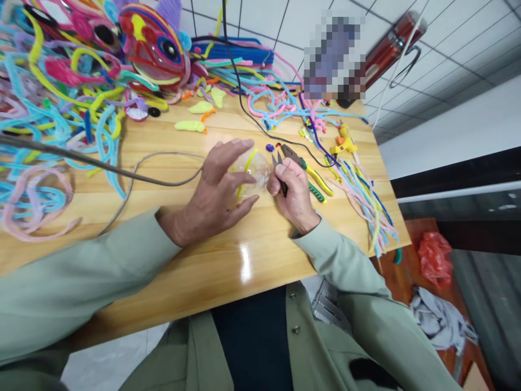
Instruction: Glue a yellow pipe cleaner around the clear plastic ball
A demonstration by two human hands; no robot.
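Observation:
My left hand (214, 190) curves its spread fingers around a clear plastic ball (260, 165), which has a yellow-green strip (251, 158) round it. Part of the ball is hidden behind the fingers. Close to the ball's right side, my right hand (293, 193) is closed on small scissors (278, 160), their dark pointed blades sticking up and slightly parted. Just beyond that hand lie pliers (293, 156) with yellow and green handles. A small dark-blue piece (269, 147) rests on the table above the ball.
Fuzzy pipe cleaners (57, 136) heap up on the left, below a colourful fish-like figure (157, 46). More pipe cleaners (366, 201) lie at right beside a yellow glue gun (344, 142). Cables (158, 179) cross the wooden table (211, 271). A red flask (386, 49) stands behind.

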